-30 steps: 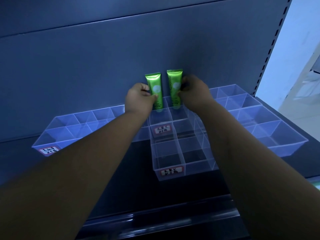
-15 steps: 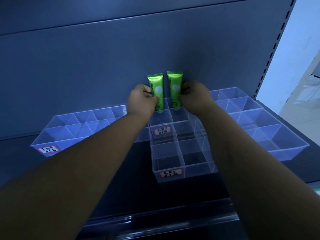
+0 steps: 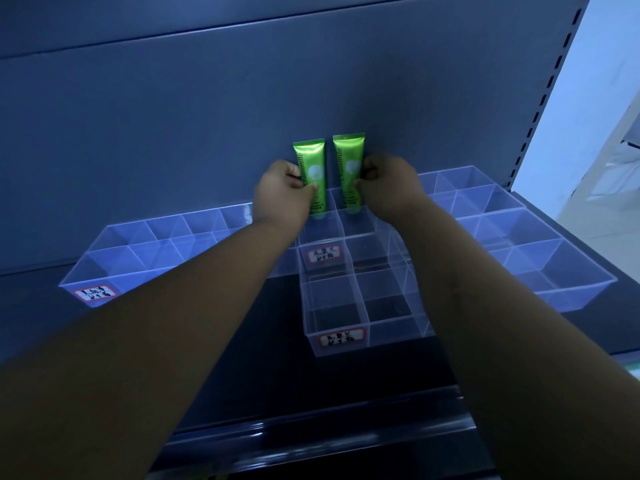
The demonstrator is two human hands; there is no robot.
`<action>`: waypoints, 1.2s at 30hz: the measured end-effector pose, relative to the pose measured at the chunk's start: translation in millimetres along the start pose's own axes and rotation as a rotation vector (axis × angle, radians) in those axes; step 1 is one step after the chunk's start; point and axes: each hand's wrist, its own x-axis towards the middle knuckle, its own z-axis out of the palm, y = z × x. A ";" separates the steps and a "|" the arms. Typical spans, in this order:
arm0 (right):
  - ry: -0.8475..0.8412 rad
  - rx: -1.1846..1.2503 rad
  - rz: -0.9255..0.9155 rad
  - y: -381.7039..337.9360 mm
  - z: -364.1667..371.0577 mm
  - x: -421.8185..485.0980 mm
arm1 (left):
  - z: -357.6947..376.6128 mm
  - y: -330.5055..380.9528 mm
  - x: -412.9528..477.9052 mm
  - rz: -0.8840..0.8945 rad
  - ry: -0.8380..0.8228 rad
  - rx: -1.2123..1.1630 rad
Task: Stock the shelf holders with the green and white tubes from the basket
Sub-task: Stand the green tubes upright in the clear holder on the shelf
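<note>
Two green tubes stand upright side by side against the shelf's back wall, in the rear cells of the clear middle holder (image 3: 360, 306). My left hand (image 3: 282, 195) grips the left tube (image 3: 311, 168), thumb across its front. My right hand (image 3: 389, 185) pinches the right tube (image 3: 348, 161) from its right side. The tubes' lower ends sit inside the cells, partly hidden by my fingers. The basket is out of view.
A wide clear holder (image 3: 138, 251) with a red-edged label stands to the left, another clear holder (image 3: 554, 265) to the right. The middle holder carries two handwritten labels (image 3: 341, 339). A dark shelf lip (image 3: 311, 427) runs along the front. A slotted upright (image 3: 540, 109) bounds the right side.
Both hands and the two tubes stay in nearly the same place; the tubes have settled slightly lower into the rear cells.
</note>
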 end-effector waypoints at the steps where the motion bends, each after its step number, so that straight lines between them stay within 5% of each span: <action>1: -0.003 0.001 0.002 0.1 0.3 0.0 | 0.3 -0.1 0.0 -0.001 0.001 0.001; 22: -0.030 -0.075 0.092 -8.6 -4.7 -1.6 | -4.5 1.1 -6.3 -0.022 0.014 -0.041; 28: -0.063 -0.231 0.117 -18.1 -19.0 -7.9 | -16.2 15.6 -12.4 -0.021 0.014 0.053; 36: -0.085 -0.371 0.129 -72.3 -40.1 -52.0 | -63.6 43.4 -56.4 0.116 -0.062 0.499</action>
